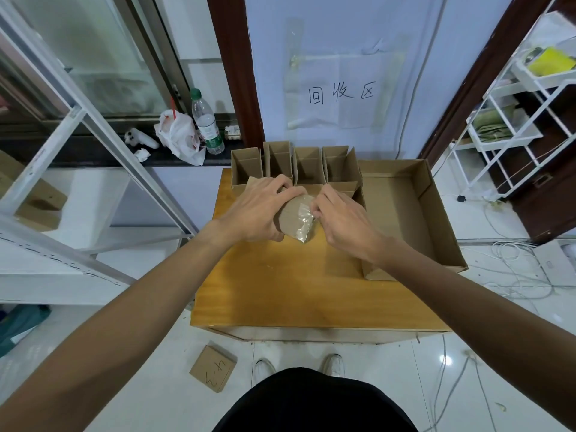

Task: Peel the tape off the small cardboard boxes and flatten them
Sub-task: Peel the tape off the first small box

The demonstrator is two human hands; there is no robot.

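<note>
Boxes: four open boxes (293,165) in a row at the table's (280,291) back edge, bare cardboard inside, big box (405,213) just right of them | held box (293,218) over mid-table, left hand (261,207) curled round its left side, right hand (339,216) fingertips pinching the tape (304,224) at its right edge | brown cardboard, tape clear, shiny, kinda wrinkly

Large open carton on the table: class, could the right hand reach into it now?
Probably yes: the large carton lies open just beside the right hand, nothing between them, though that hand is pinching tape.
</note>
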